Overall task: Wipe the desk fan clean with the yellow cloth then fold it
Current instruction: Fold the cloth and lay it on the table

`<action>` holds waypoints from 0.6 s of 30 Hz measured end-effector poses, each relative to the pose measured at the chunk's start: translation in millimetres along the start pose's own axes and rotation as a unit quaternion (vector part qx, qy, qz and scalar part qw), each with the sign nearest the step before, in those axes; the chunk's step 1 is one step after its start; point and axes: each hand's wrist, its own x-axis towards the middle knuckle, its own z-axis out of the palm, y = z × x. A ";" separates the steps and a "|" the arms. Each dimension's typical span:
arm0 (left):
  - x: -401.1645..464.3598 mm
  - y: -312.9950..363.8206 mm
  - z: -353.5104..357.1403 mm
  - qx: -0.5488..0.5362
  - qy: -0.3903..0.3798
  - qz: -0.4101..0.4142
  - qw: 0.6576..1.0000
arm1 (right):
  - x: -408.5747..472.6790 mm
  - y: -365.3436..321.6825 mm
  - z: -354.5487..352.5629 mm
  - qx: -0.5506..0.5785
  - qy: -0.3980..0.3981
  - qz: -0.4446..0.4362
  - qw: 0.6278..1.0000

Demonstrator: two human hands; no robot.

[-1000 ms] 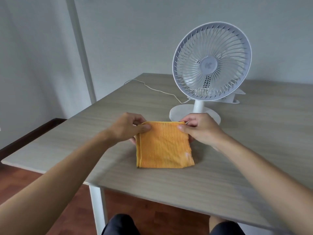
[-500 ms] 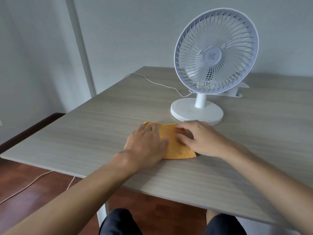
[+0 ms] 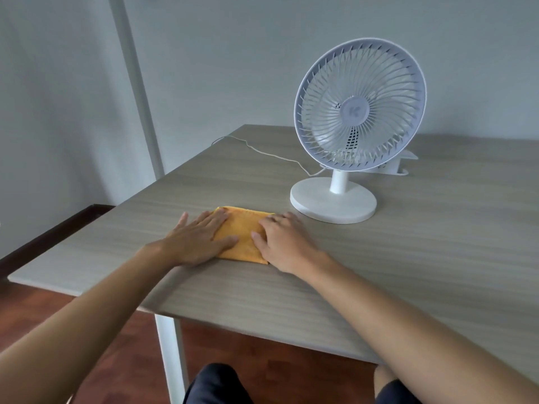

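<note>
The yellow cloth (image 3: 243, 234) lies folded into a small rectangle on the wooden table (image 3: 423, 258), near its left front corner. My left hand (image 3: 201, 239) rests flat on the cloth's left half, fingers straight and spread. My right hand (image 3: 281, 243) presses flat on its right half. Only the middle strip and the edges of the cloth show between the hands. The white desk fan (image 3: 360, 112) stands upright on its round base (image 3: 332, 204), just behind and to the right of the cloth, grille facing me.
A thin white cable (image 3: 262, 151) runs from the fan across the table to its far left edge. A white clip-shaped piece (image 3: 390, 167) lies behind the fan. A grey wall stands close behind. The table's left front corner is near my left hand.
The hands pinched the cloth's upper corners a second ago, then laid it down folded smaller. Both hands have slid apart and now lie flat on it. The view has tilted up.
</note>
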 end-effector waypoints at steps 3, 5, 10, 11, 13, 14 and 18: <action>1.6 -11.0 -0.9 -0.004 0.001 0.005 1.000 | 4.2 -9.2 1.6 0.001 0.005 0.006 1.000; 2.3 -15.1 -0.9 -0.006 0.000 0.010 1.000 | 2.5 -11.2 0.4 0.001 0.002 0.015 1.000; 3.6 -18.2 -2.3 0.015 0.003 -0.004 1.000 | -7.4 -6.9 -5.6 0.033 -0.042 0.018 0.998; 3.2 -20.1 -3.6 0.011 -0.001 -0.006 1.000 | -11.8 -3.8 -7.2 0.041 -0.041 0.019 0.998; 2.5 -18.0 -8.5 0.000 0.000 0.002 1.000 | -23.9 5.4 -13.3 0.043 -0.034 0.024 0.998; 0.5 -12.7 -12.4 -0.002 0.009 0.001 1.000 | -30.6 11.3 -17.9 0.044 -0.031 0.031 0.998; -3.0 18.5 -18.2 -0.029 0.062 -0.008 0.998 | -56.6 41.1 -32.6 0.041 -0.013 0.081 0.996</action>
